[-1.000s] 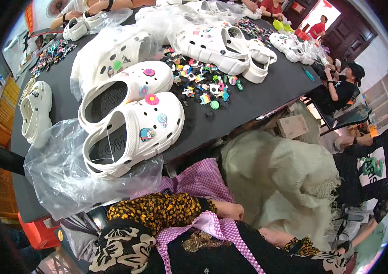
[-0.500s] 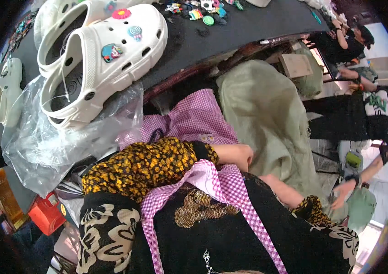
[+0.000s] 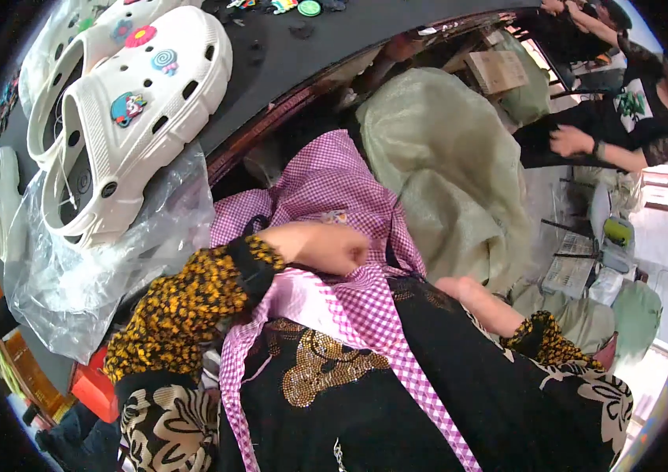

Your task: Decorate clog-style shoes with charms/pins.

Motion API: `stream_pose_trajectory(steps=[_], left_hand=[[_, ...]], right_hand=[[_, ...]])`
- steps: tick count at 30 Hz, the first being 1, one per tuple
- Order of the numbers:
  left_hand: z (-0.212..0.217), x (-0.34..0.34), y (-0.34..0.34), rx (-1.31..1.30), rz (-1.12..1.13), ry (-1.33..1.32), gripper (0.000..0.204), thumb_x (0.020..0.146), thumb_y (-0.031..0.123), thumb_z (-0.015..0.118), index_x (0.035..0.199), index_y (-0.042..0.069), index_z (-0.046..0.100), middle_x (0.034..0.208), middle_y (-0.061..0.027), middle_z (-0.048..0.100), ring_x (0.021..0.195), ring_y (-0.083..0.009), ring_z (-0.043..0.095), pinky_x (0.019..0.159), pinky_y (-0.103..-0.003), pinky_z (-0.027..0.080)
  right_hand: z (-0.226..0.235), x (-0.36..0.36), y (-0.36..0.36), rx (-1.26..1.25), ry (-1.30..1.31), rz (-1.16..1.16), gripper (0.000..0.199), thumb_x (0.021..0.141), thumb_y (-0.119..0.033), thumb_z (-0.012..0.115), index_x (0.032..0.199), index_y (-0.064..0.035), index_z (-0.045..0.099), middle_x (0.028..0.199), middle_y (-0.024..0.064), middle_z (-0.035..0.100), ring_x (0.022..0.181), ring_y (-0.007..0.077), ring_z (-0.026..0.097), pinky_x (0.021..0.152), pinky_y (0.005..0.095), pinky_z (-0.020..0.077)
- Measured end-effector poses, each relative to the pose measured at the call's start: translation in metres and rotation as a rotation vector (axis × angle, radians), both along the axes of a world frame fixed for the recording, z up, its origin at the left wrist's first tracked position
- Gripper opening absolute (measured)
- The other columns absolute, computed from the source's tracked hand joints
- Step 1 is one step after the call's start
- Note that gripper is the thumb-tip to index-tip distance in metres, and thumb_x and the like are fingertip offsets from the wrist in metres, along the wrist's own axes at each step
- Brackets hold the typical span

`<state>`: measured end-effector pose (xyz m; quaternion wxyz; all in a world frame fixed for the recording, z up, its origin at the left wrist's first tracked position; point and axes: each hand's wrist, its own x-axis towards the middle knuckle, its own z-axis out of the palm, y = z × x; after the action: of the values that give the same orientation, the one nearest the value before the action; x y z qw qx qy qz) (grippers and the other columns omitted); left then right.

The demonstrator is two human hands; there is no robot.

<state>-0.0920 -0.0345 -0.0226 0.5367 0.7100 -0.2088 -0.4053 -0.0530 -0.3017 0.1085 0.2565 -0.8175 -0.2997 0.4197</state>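
Note:
My left hand is curled into a fist above the purple checked apron at my lap. Whatever its fingers may hold is hidden. The apron's bib and straps lie across my black top just below that hand. My right hand is beside my right side, close to a pale green sack; its fingers are mostly hidden. Away from both hands, white clogs with colourful charms rest on the dark table, with a clear plastic bag beneath them.
Another white clog lies at the far left. Several small charms are along the table's back. A red container is low on the left. A cardboard box stands behind the sack. Co-workers are at the right.
The view has shifted, so the clogs sit farther left. My left hand has moved left, away from my right hand, over the apron. A co-worker's arm has been drawn back.

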Motion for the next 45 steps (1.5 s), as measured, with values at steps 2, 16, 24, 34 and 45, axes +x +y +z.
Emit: stream_pose_trajectory(steps=[2, 16, 24, 34, 45], left_hand=[[-0.004, -0.009, 0.017, -0.029, -0.078, 0.027, 0.026, 0.086, 0.022, 0.060, 0.100, -0.001, 0.060, 0.086, -0.0098, 0.065, 0.078, -0.0156, 0.059, 0.070, -0.032, 0.048], [0.044, -0.017, 0.012, -0.124, 0.624, 0.101, 0.013, 0.084, 0.012, 0.063, 0.080, 0.000, 0.064, 0.070, 0.0014, 0.058, 0.068, -0.0056, 0.050, 0.062, -0.024, 0.042], [0.017, 0.003, -0.014, -0.309, 0.742, 0.340, 0.013, 0.084, 0.012, 0.065, 0.084, -0.001, 0.067, 0.077, 0.0002, 0.063, 0.073, -0.0066, 0.054, 0.068, -0.022, 0.043], [0.000, 0.020, -0.029, -0.291, 0.729, 0.365, 0.013, 0.084, 0.010, 0.064, 0.085, -0.003, 0.067, 0.079, -0.0025, 0.065, 0.072, -0.0091, 0.056, 0.068, -0.023, 0.045], [0.017, 0.015, -0.034, -0.275, 0.678, 0.291, 0.014, 0.084, 0.013, 0.065, 0.083, -0.001, 0.066, 0.077, 0.0012, 0.064, 0.072, -0.0058, 0.054, 0.064, -0.022, 0.044]], right_hand=[[-0.025, 0.000, -0.018, -0.019, 0.043, 0.000, 0.020, 0.087, -0.019, 0.060, 0.087, 0.0013, 0.058, 0.081, 0.0254, 0.060, 0.079, 0.0454, 0.058, 0.065, 0.0469, 0.0464], [-0.032, 0.011, -0.003, -0.070, 0.170, -0.046, 0.019, 0.086, -0.017, 0.059, 0.092, 0.0003, 0.059, 0.083, 0.0257, 0.060, 0.079, 0.0453, 0.058, 0.067, 0.0485, 0.0473], [-0.029, 0.039, -0.018, -0.168, 0.199, 0.325, 0.018, 0.085, -0.016, 0.057, 0.086, 0.0019, 0.057, 0.066, 0.0157, 0.060, 0.054, 0.0246, 0.053, 0.055, 0.0365, 0.0449], [-0.014, 0.067, -0.020, -0.159, 0.491, -0.239, 0.023, 0.084, -0.022, 0.061, 0.075, -0.0007, 0.058, 0.057, 0.0007, 0.050, 0.054, 0.0077, 0.047, 0.050, 0.0275, 0.0388], [-0.033, 0.037, 0.013, -0.165, -0.236, 0.408, 0.024, 0.078, -0.018, 0.057, 0.068, 0.0034, 0.057, 0.065, 0.0246, 0.057, 0.066, 0.0414, 0.059, 0.061, 0.0477, 0.0475]])
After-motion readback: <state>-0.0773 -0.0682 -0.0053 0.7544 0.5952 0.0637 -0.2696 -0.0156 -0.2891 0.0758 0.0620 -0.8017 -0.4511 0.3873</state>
